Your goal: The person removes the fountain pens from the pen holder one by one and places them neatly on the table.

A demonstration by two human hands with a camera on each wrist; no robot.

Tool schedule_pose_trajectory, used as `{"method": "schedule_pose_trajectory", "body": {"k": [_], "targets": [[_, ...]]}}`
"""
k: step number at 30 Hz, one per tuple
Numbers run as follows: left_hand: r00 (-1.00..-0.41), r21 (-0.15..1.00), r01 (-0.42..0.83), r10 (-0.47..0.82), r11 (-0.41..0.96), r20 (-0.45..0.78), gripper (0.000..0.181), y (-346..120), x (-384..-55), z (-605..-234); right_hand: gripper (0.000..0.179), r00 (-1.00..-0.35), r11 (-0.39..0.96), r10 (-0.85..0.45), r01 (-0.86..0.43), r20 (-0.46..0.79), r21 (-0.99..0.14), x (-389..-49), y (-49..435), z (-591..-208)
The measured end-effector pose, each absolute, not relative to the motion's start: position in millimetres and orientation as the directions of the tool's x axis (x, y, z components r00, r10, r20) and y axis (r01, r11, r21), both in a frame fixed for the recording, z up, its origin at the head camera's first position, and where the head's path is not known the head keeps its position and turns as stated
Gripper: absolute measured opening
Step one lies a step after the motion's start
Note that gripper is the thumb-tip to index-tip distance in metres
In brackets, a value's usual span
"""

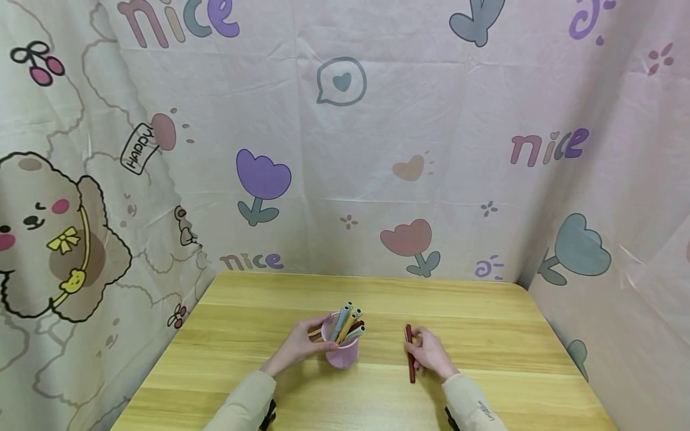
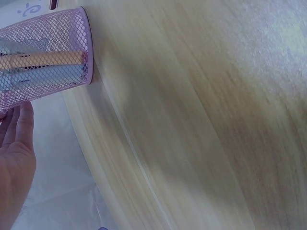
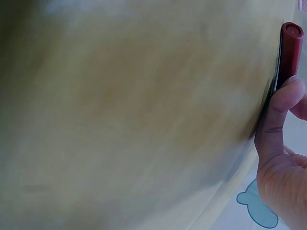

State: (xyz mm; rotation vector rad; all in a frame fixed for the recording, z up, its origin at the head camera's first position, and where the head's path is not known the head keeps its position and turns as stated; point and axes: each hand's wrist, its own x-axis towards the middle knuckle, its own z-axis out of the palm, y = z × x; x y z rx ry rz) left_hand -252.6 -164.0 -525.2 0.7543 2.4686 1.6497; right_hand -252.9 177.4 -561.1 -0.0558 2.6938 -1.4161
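Pale left sleeve (image 1: pixel 245 398) is nearest the camera, seven o'clock in the head view. Left grip (image 1: pixel 297 345), at the cup's nine o'clock, clasps the pink mesh cup (image 1: pixel 343 357), thumb across the front, fingers round behind. Cup sits near six o'clock of the head view, over the bench (image 1: pixel 215 359), roughly upright; full base contact can't be confirmed. Pens crowd inside, leaning toward one o'clock: blue pen (image 1: pixel 341 323), yellow pen (image 1: pixel 347 328), maroon pen (image 1: pixel 356 325), pale green pen (image 1: pixel 354 333).

Red pen (image 1: pixel 412 366) is well apart at the cup's three o'clock, running twelve to six. Right grip (image 1: pixel 431 353), at the pen's three o'clock, pinches it between thumb and fingers, about mid-length. Pen touching bench or just above: can't tell. Right sleeve (image 1: pixel 471 401) at five o'clock.

Step in hand, my read: handling the red pen with the cup steadied. Next move probably calls for a secure pinch and a steady left hold; a knock could tip the cup.

Red pen looks slim, straight, deep red; right wrist view shows a blunt end with a round recess. No writing legible.
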Motion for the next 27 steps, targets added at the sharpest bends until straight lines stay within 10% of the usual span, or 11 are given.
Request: {"method": "schedule_pose_trajectory", "body": {"k": [27], "targets": [[-0.878,0.891,0.343,0.440,0.299,0.190,0.079,-164.7,-252.8,-525.9,0.038,-0.994,0.563,-0.086,0.003,-0.062,-0.826,-252.4,178.0,-562.3]]}}
